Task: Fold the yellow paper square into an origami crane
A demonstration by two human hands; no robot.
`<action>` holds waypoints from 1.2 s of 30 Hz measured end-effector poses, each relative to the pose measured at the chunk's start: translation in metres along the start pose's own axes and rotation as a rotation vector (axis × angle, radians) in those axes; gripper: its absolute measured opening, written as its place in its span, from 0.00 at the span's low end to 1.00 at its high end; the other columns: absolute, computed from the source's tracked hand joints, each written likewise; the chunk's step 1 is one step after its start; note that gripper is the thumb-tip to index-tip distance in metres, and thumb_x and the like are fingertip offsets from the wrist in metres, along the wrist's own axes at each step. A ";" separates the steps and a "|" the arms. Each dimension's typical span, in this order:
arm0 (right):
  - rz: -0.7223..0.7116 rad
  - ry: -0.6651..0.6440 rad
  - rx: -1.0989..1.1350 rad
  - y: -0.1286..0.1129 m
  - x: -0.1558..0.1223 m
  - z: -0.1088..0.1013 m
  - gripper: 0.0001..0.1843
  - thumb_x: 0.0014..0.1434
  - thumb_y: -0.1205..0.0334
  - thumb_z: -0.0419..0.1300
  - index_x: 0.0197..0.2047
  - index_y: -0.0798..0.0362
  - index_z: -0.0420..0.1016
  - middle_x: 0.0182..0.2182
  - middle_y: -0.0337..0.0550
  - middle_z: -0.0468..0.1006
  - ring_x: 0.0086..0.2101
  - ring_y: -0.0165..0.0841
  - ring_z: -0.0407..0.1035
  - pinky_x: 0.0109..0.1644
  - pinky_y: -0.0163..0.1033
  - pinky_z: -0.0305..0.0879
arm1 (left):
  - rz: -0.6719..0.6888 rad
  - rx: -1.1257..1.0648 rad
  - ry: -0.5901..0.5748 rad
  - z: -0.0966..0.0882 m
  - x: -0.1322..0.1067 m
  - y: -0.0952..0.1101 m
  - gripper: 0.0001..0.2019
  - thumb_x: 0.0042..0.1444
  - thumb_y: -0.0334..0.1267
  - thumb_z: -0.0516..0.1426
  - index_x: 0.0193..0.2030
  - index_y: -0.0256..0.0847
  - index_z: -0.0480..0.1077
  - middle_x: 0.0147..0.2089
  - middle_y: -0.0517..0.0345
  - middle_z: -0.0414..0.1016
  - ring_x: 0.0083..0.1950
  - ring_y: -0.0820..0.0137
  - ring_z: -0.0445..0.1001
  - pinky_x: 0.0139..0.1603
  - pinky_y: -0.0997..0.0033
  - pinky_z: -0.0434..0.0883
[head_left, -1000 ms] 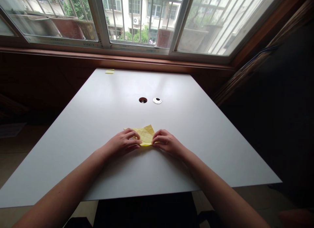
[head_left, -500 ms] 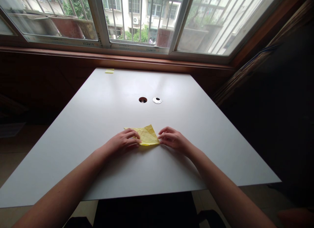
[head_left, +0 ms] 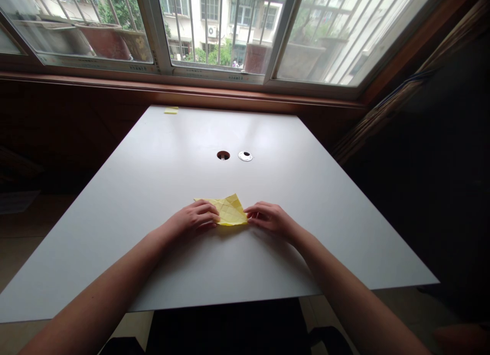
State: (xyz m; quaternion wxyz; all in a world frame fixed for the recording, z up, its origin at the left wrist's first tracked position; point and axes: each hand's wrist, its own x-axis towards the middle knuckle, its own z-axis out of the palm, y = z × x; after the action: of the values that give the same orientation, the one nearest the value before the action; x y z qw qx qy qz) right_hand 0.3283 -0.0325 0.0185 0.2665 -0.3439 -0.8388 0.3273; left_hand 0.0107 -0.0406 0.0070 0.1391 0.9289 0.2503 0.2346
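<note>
A creased yellow paper (head_left: pixel 228 211) lies folded on the white table (head_left: pixel 161 166), near its front middle. My left hand (head_left: pixel 191 221) rests on the paper's left part, fingers curled and pressing it down. My right hand (head_left: pixel 270 220) is at the paper's right corner, fingertips pinched against its edge. Both forearms reach in from the bottom of the view.
A round cable hole (head_left: pixel 223 155) and its loose white cap (head_left: pixel 245 156) sit mid-table beyond the paper. A small yellow pad (head_left: pixel 171 110) lies at the far left corner. A barred window and wooden sill run behind; dark furniture stands to the right.
My right hand slid right along the paper's lower edge to its right corner, uncovering more of the paper. The left hand has stayed in place.
</note>
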 end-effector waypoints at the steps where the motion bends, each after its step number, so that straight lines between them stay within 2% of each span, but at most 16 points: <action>1: 0.021 -0.009 0.028 -0.001 0.000 0.000 0.13 0.63 0.54 0.62 0.49 0.49 0.79 0.37 0.45 0.80 0.33 0.32 0.74 0.38 0.37 0.73 | 0.000 -0.001 0.000 0.000 0.000 0.000 0.10 0.68 0.39 0.54 0.50 0.43 0.73 0.50 0.50 0.76 0.55 0.65 0.71 0.60 0.62 0.69; 6: 0.180 -0.052 0.174 -0.005 0.004 0.000 0.18 0.61 0.52 0.64 0.53 0.48 0.76 0.38 0.43 0.81 0.33 0.31 0.74 0.37 0.37 0.71 | -0.010 -0.003 0.004 0.001 -0.001 -0.001 0.09 0.68 0.38 0.54 0.50 0.43 0.73 0.50 0.51 0.76 0.55 0.66 0.71 0.60 0.63 0.69; 10: 0.300 -0.072 0.111 -0.012 0.008 -0.001 0.22 0.61 0.54 0.62 0.58 0.46 0.73 0.36 0.41 0.80 0.32 0.31 0.71 0.38 0.38 0.69 | -0.010 0.004 0.000 0.002 -0.001 -0.002 0.09 0.68 0.37 0.54 0.50 0.43 0.73 0.50 0.52 0.76 0.55 0.66 0.71 0.61 0.63 0.68; 15: 0.353 -0.118 0.115 -0.023 0.014 -0.001 0.26 0.60 0.60 0.60 0.62 0.45 0.68 0.34 0.38 0.78 0.31 0.30 0.70 0.38 0.37 0.67 | -0.005 0.018 0.006 0.002 -0.001 -0.002 0.10 0.68 0.38 0.54 0.51 0.42 0.73 0.51 0.51 0.76 0.55 0.65 0.71 0.60 0.62 0.69; 21: 0.405 -0.004 0.289 -0.027 0.019 -0.001 0.26 0.58 0.62 0.60 0.60 0.48 0.68 0.32 0.36 0.75 0.32 0.31 0.69 0.39 0.37 0.66 | -0.023 0.012 0.003 0.002 -0.002 -0.001 0.09 0.68 0.37 0.54 0.51 0.42 0.73 0.51 0.51 0.76 0.54 0.66 0.71 0.58 0.63 0.70; 26: 0.422 0.047 0.252 -0.031 0.024 -0.003 0.23 0.57 0.62 0.62 0.57 0.47 0.71 0.31 0.36 0.76 0.32 0.31 0.69 0.39 0.38 0.66 | -0.032 -0.009 -0.013 0.001 0.000 0.001 0.08 0.68 0.37 0.54 0.49 0.42 0.73 0.51 0.51 0.75 0.53 0.66 0.71 0.56 0.64 0.71; 31: 0.488 -0.043 0.363 -0.033 0.029 -0.006 0.23 0.59 0.57 0.63 0.58 0.48 0.71 0.31 0.37 0.77 0.31 0.31 0.72 0.37 0.37 0.66 | -0.033 0.004 -0.018 0.001 0.000 0.001 0.09 0.68 0.37 0.54 0.50 0.42 0.73 0.51 0.51 0.75 0.53 0.66 0.70 0.56 0.64 0.71; 34: 0.481 -0.032 0.523 -0.036 0.031 -0.004 0.22 0.65 0.52 0.58 0.59 0.50 0.69 0.32 0.41 0.77 0.32 0.33 0.74 0.33 0.36 0.65 | -0.032 0.017 -0.015 0.002 -0.001 0.000 0.09 0.68 0.37 0.54 0.51 0.43 0.73 0.51 0.51 0.75 0.53 0.65 0.70 0.56 0.64 0.71; 36: 0.451 -0.029 0.641 -0.039 0.031 -0.001 0.21 0.67 0.51 0.55 0.59 0.51 0.66 0.34 0.43 0.78 0.35 0.34 0.76 0.36 0.37 0.67 | -0.029 0.019 -0.007 0.003 -0.001 -0.002 0.09 0.68 0.37 0.54 0.52 0.43 0.72 0.51 0.51 0.75 0.52 0.65 0.71 0.56 0.64 0.71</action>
State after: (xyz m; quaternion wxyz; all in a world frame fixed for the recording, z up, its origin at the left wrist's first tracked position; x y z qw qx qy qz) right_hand 0.2940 -0.0302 0.0542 0.2699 -0.4143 -0.6009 0.6280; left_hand 0.0103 -0.0403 0.0033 0.1344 0.9273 0.2653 0.2271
